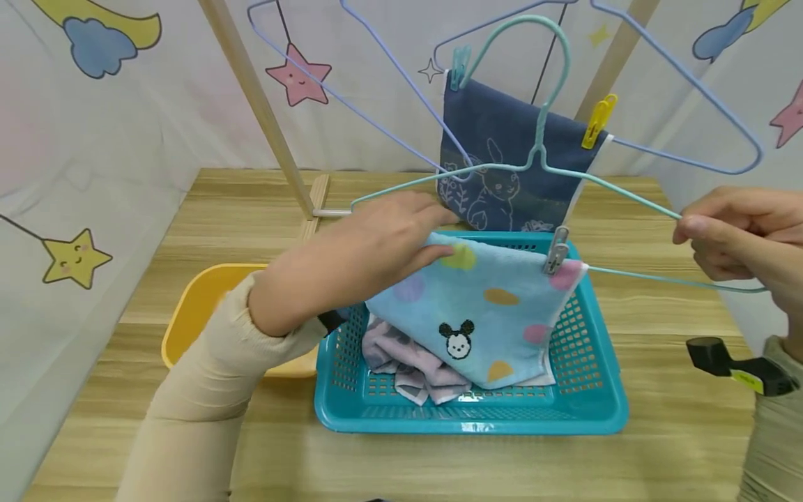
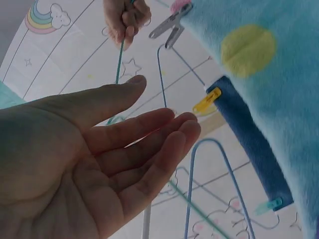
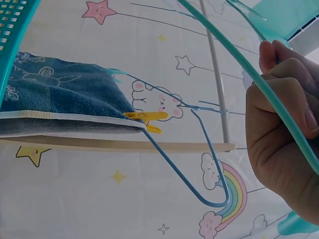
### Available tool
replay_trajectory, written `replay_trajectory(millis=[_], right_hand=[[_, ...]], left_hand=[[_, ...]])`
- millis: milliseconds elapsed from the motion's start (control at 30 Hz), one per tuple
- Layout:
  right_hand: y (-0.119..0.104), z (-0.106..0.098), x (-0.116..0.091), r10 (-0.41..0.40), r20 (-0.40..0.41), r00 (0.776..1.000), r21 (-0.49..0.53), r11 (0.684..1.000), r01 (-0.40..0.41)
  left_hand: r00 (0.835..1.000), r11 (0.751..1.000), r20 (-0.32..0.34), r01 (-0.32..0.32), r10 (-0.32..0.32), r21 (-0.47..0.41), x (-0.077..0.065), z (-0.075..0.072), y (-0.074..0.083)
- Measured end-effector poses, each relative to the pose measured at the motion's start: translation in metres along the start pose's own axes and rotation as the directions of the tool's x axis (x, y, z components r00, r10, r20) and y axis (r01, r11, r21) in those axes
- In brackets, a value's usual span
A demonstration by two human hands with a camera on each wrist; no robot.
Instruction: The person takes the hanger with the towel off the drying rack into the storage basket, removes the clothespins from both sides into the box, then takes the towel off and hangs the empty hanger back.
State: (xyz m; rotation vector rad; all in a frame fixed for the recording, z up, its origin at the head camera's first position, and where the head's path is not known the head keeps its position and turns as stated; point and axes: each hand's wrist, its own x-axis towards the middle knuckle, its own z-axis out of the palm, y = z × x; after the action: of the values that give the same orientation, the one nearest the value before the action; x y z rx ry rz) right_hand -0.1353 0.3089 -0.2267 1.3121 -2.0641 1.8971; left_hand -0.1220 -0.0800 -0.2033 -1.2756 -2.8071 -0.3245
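My right hand [image 1: 746, 230] grips the right shoulder of a mint-green wire hanger [image 1: 539, 90], its fingers curled round the wire in the right wrist view. A light blue towel [image 1: 502, 314] with coloured spots and a mouse face hangs over the hanger's lower bar. One grey clothespin [image 1: 556, 251] pinches the towel's upper right corner to that bar. My left hand [image 1: 389, 233] is beside the towel's upper left end, hiding that corner in the head view. In the left wrist view, its fingers [image 2: 149, 149] are loosely extended and hold nothing.
Below the towel stands a teal basket [image 1: 470, 425] with a crumpled pinkish cloth [image 1: 420, 359] inside. A yellow basin [image 1: 188, 314] is at the left. Behind, a navy rabbit towel [image 1: 502, 160] hangs from a blue hanger [image 1: 721, 97] by yellow and teal clothespins. A wooden post [image 1: 257, 104] rises nearby.
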Motion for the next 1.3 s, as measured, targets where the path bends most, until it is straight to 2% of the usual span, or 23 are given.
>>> replay_trajectory(millis=[133,200,300,500,733,933,1033,1133,1300], right_hand=[[-0.003,-0.001,-0.004,0.017,0.000,1.000,-0.023,1.000,-0.017],[-0.003,-0.002,-0.005,0.023,-0.003,1.000,-0.034,0.999,-0.024],[-0.003,0.000,-0.005,0.016,-0.001,1.000,-0.018,1.000,-0.016],[-0.001,0.002,-0.003,-0.002,0.000,1.000,0.055,0.999,0.002],[-0.001,0.004,0.000,-0.039,0.016,0.999,0.094,0.995,0.037],[-0.003,0.005,0.001,-0.041,0.030,0.999,0.052,0.998,0.039],[-0.002,0.005,0.001,-0.042,0.035,0.999,0.057,0.998,0.040],[-0.002,0.005,0.001,-0.039,0.026,0.999,0.065,0.997,0.037],[-0.003,0.007,0.001,-0.040,0.019,0.999,0.074,0.997,0.038]], left_hand=[[0.998,0.993,0.025,-0.058,0.056,0.104,0.025,0.009,0.016],[0.997,0.989,0.025,-0.070,0.067,0.129,0.035,0.013,0.021],[0.998,0.992,0.017,-0.057,0.056,0.109,0.046,0.018,0.028],[0.998,0.998,0.014,-0.057,0.057,0.007,0.060,0.024,0.036],[0.996,0.991,0.020,-0.086,0.088,-0.101,0.071,0.029,0.043],[0.996,0.976,-0.009,-0.092,0.092,-0.199,0.075,0.033,0.045],[0.994,0.964,-0.047,-0.105,0.096,-0.244,0.075,0.035,0.045],[0.989,0.940,-0.098,-0.135,0.109,-0.313,0.075,0.036,0.044],[0.970,0.896,-0.210,-0.202,0.126,-0.395,0.072,0.038,0.043]])
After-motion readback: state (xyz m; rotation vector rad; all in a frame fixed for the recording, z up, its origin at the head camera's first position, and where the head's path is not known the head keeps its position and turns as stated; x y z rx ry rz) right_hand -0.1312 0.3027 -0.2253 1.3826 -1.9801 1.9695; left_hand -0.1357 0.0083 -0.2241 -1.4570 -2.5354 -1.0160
